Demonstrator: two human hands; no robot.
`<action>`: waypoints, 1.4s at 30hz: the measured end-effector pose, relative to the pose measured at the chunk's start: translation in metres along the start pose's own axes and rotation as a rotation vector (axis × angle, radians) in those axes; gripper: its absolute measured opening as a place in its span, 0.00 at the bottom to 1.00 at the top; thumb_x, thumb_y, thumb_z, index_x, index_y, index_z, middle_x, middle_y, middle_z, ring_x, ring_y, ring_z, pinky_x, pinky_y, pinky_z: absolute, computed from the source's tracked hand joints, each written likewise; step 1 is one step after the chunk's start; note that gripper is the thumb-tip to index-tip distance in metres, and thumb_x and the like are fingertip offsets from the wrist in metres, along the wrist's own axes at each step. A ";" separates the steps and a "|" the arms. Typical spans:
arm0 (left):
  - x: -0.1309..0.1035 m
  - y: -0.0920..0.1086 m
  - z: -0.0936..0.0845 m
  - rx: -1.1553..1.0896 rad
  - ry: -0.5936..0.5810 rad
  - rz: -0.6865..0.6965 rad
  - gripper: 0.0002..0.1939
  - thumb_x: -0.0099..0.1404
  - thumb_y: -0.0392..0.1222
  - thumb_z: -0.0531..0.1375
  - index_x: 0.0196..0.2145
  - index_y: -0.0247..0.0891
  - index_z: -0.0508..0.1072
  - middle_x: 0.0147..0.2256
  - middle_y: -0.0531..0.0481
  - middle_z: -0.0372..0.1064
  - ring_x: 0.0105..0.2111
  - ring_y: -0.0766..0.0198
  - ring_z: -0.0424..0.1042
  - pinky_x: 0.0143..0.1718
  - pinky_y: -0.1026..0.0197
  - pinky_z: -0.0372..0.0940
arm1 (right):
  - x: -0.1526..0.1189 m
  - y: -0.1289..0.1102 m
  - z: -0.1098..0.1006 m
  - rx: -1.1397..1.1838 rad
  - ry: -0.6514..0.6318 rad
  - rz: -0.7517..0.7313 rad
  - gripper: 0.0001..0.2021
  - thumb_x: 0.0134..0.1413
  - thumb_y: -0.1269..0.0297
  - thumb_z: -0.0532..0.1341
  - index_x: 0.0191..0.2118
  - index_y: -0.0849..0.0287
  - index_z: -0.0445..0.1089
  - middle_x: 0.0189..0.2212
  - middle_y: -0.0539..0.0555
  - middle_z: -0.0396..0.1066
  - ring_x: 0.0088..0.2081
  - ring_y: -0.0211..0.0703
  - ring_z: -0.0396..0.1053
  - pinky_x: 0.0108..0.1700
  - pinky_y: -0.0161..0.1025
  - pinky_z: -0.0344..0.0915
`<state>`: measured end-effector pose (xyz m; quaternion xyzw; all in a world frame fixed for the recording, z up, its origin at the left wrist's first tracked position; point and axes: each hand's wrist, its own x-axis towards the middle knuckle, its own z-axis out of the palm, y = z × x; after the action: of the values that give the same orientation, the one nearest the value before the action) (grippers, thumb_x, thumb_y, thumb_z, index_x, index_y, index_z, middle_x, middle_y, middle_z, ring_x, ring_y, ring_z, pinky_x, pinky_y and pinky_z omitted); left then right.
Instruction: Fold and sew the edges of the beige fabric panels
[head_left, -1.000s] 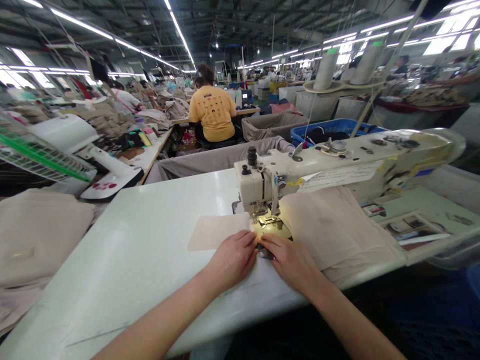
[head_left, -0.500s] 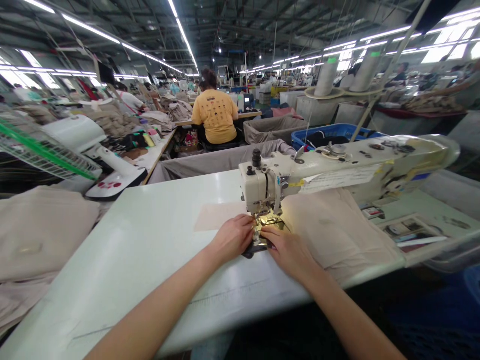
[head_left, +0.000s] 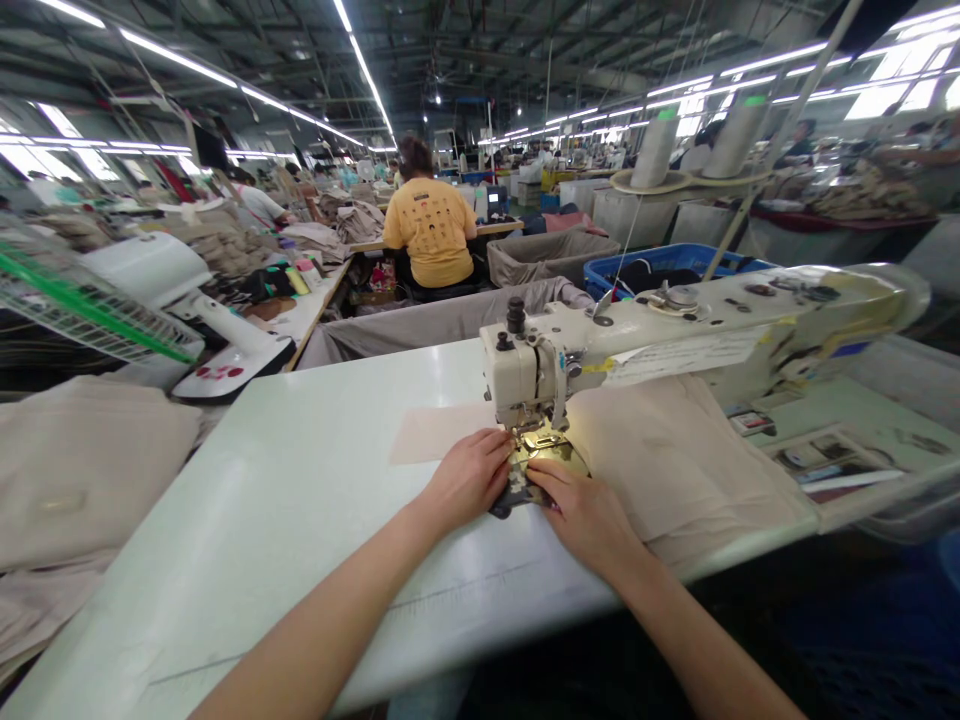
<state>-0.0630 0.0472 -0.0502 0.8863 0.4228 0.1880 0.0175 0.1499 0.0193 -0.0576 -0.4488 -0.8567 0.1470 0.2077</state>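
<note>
Stretched forward from the lower left, with the bare left forearm (head_left: 330, 600) on a long diagonal over the smooth pale-green counter (head_left: 345, 450). Wrist nearly straight, back of the bare left hand (head_left: 470, 474) turned up. Fingers of that hand close together, slightly bent, tips just beside the needle area of the glossy cream-white metal sewing machine (head_left: 637, 318); cannot tell whether clamped on anything or only pressing down.

From the lower right, with the bare right forearm (head_left: 697, 610) angled up and inward toward the same spot. Back of the bare right hand (head_left: 576, 510) also upward, its upper fingers reaching left over the shiny brass-toned metal plate (head_left: 561, 456), lower ones curled under; grip hidden, so cannot tell. Only a narrow gap between both sets of fingertips.

Flat on the counter, left of the needle: a thin pale-beige rectangular fabric piece (head_left: 427, 435), right end partly hidden behind the left hand. Right of the plate, near the right hand: a large beige folded cloth (head_left: 675, 460), lying flat below the machine's arm.
</note>
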 end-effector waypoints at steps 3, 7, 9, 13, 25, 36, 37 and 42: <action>-0.002 -0.001 -0.001 -0.016 0.004 -0.042 0.17 0.70 0.37 0.55 0.55 0.38 0.70 0.55 0.41 0.70 0.56 0.54 0.68 0.59 0.47 0.65 | 0.000 0.001 0.002 0.000 0.009 -0.003 0.23 0.54 0.80 0.56 0.54 0.56 0.72 0.57 0.56 0.72 0.51 0.48 0.74 0.53 0.45 0.72; -0.002 0.002 -0.007 0.045 -0.041 -0.074 0.17 0.71 0.39 0.56 0.55 0.39 0.70 0.55 0.42 0.69 0.54 0.53 0.68 0.56 0.47 0.66 | 0.000 0.003 0.004 0.016 0.031 -0.018 0.23 0.54 0.79 0.57 0.54 0.55 0.72 0.56 0.56 0.72 0.51 0.48 0.74 0.53 0.45 0.72; -0.002 0.010 -0.011 0.105 -0.074 -0.103 0.16 0.71 0.40 0.56 0.55 0.39 0.70 0.51 0.42 0.70 0.51 0.52 0.68 0.53 0.46 0.68 | -0.001 0.005 0.004 0.037 0.048 -0.024 0.22 0.55 0.79 0.56 0.53 0.55 0.72 0.56 0.56 0.73 0.50 0.48 0.74 0.52 0.44 0.72; -0.011 0.040 -0.015 0.125 -0.135 -0.138 0.09 0.70 0.36 0.56 0.45 0.35 0.73 0.43 0.42 0.71 0.45 0.52 0.69 0.48 0.49 0.70 | -0.009 0.004 0.002 0.099 0.094 -0.033 0.19 0.57 0.77 0.56 0.52 0.57 0.72 0.53 0.57 0.74 0.49 0.46 0.75 0.50 0.41 0.72; -0.032 0.058 -0.007 0.079 -0.068 0.040 0.16 0.69 0.33 0.55 0.53 0.31 0.70 0.53 0.37 0.71 0.53 0.51 0.70 0.55 0.49 0.70 | -0.043 -0.004 0.007 -0.058 0.008 -0.058 0.20 0.53 0.80 0.57 0.49 0.59 0.74 0.53 0.58 0.75 0.48 0.48 0.76 0.50 0.40 0.72; -0.010 0.028 -0.008 0.090 -0.100 -0.024 0.12 0.69 0.35 0.55 0.48 0.33 0.73 0.52 0.37 0.71 0.52 0.51 0.71 0.54 0.48 0.70 | 0.001 -0.003 -0.006 -0.066 -0.100 -0.007 0.16 0.60 0.76 0.57 0.50 0.58 0.74 0.53 0.56 0.74 0.48 0.46 0.75 0.49 0.39 0.70; -0.007 0.025 -0.008 0.087 -0.094 -0.025 0.12 0.69 0.35 0.55 0.48 0.33 0.74 0.53 0.37 0.71 0.52 0.51 0.71 0.54 0.48 0.70 | 0.006 -0.003 -0.007 -0.069 -0.099 -0.004 0.15 0.60 0.76 0.57 0.50 0.58 0.74 0.53 0.56 0.74 0.48 0.46 0.75 0.49 0.39 0.70; 0.004 0.012 -0.010 0.065 -0.080 -0.023 0.11 0.68 0.34 0.55 0.46 0.35 0.74 0.51 0.39 0.72 0.52 0.52 0.71 0.55 0.48 0.69 | 0.018 -0.002 -0.012 -0.095 -0.088 0.041 0.13 0.61 0.74 0.58 0.48 0.55 0.74 0.52 0.54 0.73 0.43 0.45 0.75 0.42 0.37 0.69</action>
<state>-0.0548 0.0414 -0.0372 0.8884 0.4377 0.1383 0.0080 0.1451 0.0339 -0.0419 -0.4689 -0.8615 0.1301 0.1453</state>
